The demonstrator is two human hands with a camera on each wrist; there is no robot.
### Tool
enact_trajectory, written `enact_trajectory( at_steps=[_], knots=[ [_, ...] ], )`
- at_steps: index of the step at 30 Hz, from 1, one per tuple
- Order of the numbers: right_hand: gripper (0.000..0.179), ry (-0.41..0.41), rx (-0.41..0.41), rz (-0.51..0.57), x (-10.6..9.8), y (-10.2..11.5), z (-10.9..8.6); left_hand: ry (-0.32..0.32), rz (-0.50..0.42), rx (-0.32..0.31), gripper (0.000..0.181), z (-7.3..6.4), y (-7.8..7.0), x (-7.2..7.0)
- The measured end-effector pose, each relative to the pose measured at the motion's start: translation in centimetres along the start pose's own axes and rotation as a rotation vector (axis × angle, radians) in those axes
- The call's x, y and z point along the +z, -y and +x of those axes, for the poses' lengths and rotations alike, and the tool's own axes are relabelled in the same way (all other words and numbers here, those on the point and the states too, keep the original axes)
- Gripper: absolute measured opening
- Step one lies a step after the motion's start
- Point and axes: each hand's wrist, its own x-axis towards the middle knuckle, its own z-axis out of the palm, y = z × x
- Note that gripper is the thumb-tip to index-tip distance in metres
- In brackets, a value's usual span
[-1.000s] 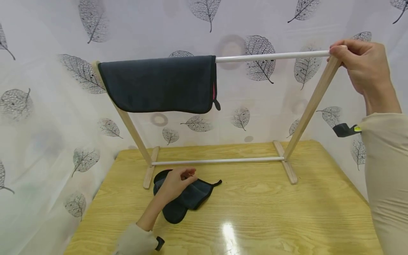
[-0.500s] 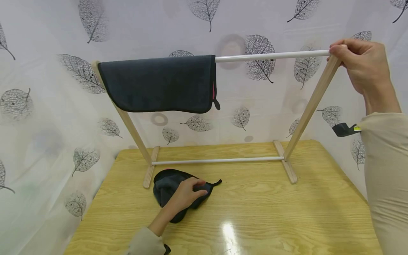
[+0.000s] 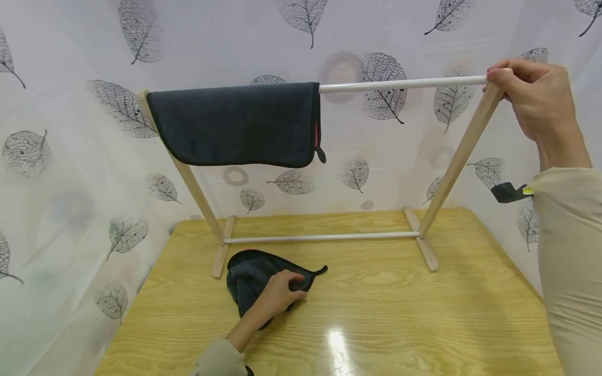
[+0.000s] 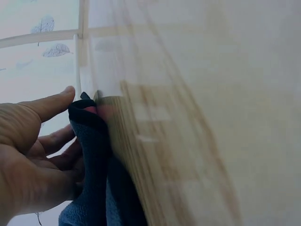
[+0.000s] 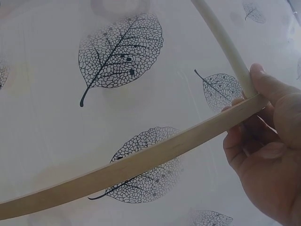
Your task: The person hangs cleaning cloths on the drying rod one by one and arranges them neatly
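My right hand [image 3: 541,96] grips the top right corner of a wooden rack [image 3: 463,156], where the white top rod meets the post. In the right wrist view its thumb [image 5: 265,80] lies by the rod end. A dark towel [image 3: 235,125] with black edging hangs folded over the rod's left part, a strip of pink showing inside. On the table a second dark towel [image 3: 251,277] lies crumpled, its loop pointing right. My left hand [image 3: 279,292] is over this towel's right part, thumb and forefinger apart. In the left wrist view the fingers are partly hidden behind the cloth [image 4: 94,155].
The rack stands at the back of a yellow wood-grain table [image 3: 400,313], on two wooden feet joined by a low white rod [image 3: 324,237]. A pale leaf-print curtain [image 3: 70,198] hangs behind and on both sides.
My left hand has slid right and slightly nearer across the crumpled towel, towards its loop end. My right hand keeps its grip on the rack corner, and the hanging towel has not moved.
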Motion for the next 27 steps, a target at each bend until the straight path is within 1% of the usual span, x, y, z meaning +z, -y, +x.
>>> enact_trajectory(
  at_steps=[3,7,9,11,14,18,21,24,27],
  knots=[
    [0.020,-0.004,0.003,0.023,-0.1,0.0,0.1,0.004,0.034,-0.006,0.043,0.1,-0.1,0.2],
    [0.022,-0.005,0.002,0.049,-0.1,-0.1,0.1,-0.004,0.118,-0.016,0.043,0.4,-0.4,0.6],
    [0.022,-0.006,0.004,0.051,-0.1,-0.1,0.1,-0.018,0.154,-0.024,0.040,0.5,-0.5,0.9],
    [0.022,-0.005,0.005,0.048,-0.1,-0.1,0.1,-0.036,0.162,-0.028,0.034,0.5,-0.5,1.2],
    [0.022,-0.003,0.008,0.049,-0.1,-0.2,0.1,-0.075,0.140,-0.035,0.024,0.4,-0.5,1.4],
    [0.022,-0.002,0.007,0.054,-0.1,-0.2,0.2,-0.121,0.111,-0.024,0.019,0.4,-0.4,1.1],
    [0.022,-0.004,0.004,0.054,-0.2,-0.2,0.2,-0.126,0.087,-0.020,0.017,0.5,-0.5,0.8],
    [0.022,-0.006,0.004,0.056,-0.1,-0.2,0.2,-0.131,0.043,-0.041,0.013,0.5,-0.6,0.4],
    [0.022,-0.010,0.009,0.059,-0.1,-0.2,0.2,-0.165,-0.002,-0.051,0.013,0.4,-1.1,-0.1]
  ],
)
